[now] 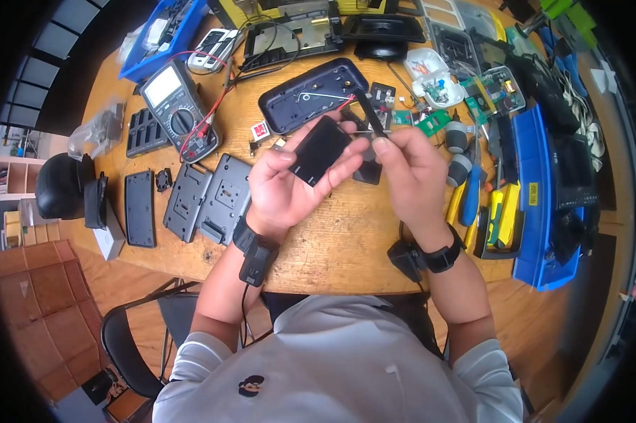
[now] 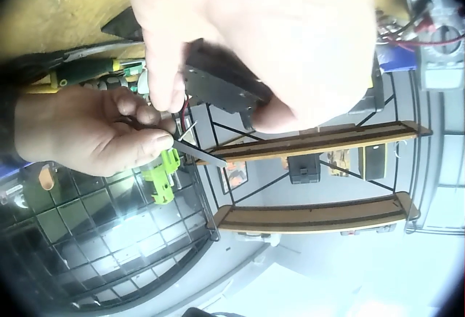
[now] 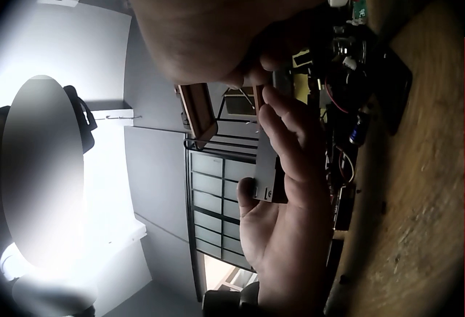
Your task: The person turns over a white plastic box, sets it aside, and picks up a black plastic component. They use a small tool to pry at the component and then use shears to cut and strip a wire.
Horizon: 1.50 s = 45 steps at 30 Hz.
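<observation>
A flat black rectangular device (image 1: 320, 150) lies in my left hand (image 1: 282, 185), held between thumb and fingers. My right hand (image 1: 414, 173) pinches a slim black strip (image 1: 370, 115), tilted, just right of the device. In the left wrist view the device (image 2: 221, 81) is thick-edged in the left hand (image 2: 269, 33), and the right hand (image 2: 94, 128) grips the dark strip (image 2: 200, 154). The right wrist view shows the device's edge (image 3: 267, 175) in the left hand (image 3: 290, 208); the right hand (image 3: 225, 26) covers the top. A thin red wire (image 1: 347, 103) shows near the left fingertips.
Behind the hands lies a dark blue housing (image 1: 275, 106). A multimeter (image 1: 180, 113) and grey metal plates (image 1: 222, 197) are at left. Screwdrivers (image 1: 471, 196), a blue tray (image 1: 543, 211) and circuit boards (image 1: 476, 106) are at right. A blue bin (image 1: 164, 42) stands back left.
</observation>
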Motion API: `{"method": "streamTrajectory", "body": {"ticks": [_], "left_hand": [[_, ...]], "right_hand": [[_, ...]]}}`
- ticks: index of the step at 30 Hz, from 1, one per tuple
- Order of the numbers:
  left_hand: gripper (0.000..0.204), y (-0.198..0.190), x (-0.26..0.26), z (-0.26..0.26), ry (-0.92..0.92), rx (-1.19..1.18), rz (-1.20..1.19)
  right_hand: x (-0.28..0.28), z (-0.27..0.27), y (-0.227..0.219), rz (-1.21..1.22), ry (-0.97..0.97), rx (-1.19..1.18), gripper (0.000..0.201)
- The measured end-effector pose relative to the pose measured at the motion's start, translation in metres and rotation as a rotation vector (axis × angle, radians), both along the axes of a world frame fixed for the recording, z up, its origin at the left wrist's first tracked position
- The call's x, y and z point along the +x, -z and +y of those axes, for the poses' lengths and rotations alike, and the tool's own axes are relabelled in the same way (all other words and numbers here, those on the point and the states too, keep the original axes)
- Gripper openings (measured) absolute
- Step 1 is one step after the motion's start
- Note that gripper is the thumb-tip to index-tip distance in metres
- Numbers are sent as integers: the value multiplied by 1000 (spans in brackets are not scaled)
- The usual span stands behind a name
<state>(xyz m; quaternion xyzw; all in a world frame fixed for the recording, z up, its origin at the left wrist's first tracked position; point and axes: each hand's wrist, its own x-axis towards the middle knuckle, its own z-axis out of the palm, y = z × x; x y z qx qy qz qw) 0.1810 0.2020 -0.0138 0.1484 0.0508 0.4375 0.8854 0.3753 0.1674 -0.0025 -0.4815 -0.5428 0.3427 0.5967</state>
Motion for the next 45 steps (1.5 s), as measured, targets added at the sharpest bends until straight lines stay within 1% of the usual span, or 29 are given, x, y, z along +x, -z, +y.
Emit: {"method": "streamTrajectory", "body": {"ticks": [2, 4, 5, 9, 11, 12, 14, 15, 17, 21, 23, 27, 29, 30, 32, 36, 39, 41, 45], "left_hand": [[72, 2, 2, -2, -19, 23, 39], [62, 3, 5, -4, -41, 64, 50], [57, 4, 5, -4, -17, 32, 24], [57, 7, 5, -2, 7, 94, 69], [54, 8, 5, -4, -49, 102, 147], [54, 7, 5, -5, -50, 103, 147], [46, 4, 6, -3, -103, 141, 255], [46, 4, 6, -3, -107, 144, 254], [41, 4, 9, -4, -159, 251, 400], [40, 3, 11, -6, -190, 260, 446], [39, 0, 11, -6, -214, 246, 463], [40, -2, 11, -8, -240, 223, 504], [35, 1, 9, -7, -188, 205, 460], [35, 1, 10, -8, -190, 206, 459], [39, 1, 13, -10, -226, 229, 528], [38, 0, 13, -10, -242, 219, 515], [36, 1, 10, -10, -197, 227, 490], [36, 2, 11, -9, -216, 239, 510], [37, 0, 14, -10, -232, 233, 525]], "right_hand": [[-1, 0, -2, -24, 7, -18, 11], [1, 0, -3, -41, 9, -24, 11], [1, 0, -3, -57, 1, -26, 11], [-3, 1, 1, 23, -6, 8, 11], [-4, 1, 0, 64, -53, 10, 10], [-4, 0, -3, 64, -54, 10, 10], [-4, -5, -15, -127, 1, 48, 10], [-4, -6, -17, -128, -2, 52, 10], [-5, -7, -20, -83, -38, 2, 9], [-5, -7, -18, -65, -49, 15, 10], [-3, -6, -10, -221, 16, 32, 10], [-5, -6, -12, -197, 20, 41, 10], [-5, -5, -11, -194, 22, 68, 9], [-6, -5, -11, -196, 21, 69, 9], [-6, -5, -11, -220, 27, 72, 8], [-6, -6, -11, -265, 26, 67, 8], [-8, -6, -13, -204, 5, 53, 9], [-8, -6, -14, -275, 24, 86, 9], [-8, -4, -7, -260, 21, 106, 8]]}}
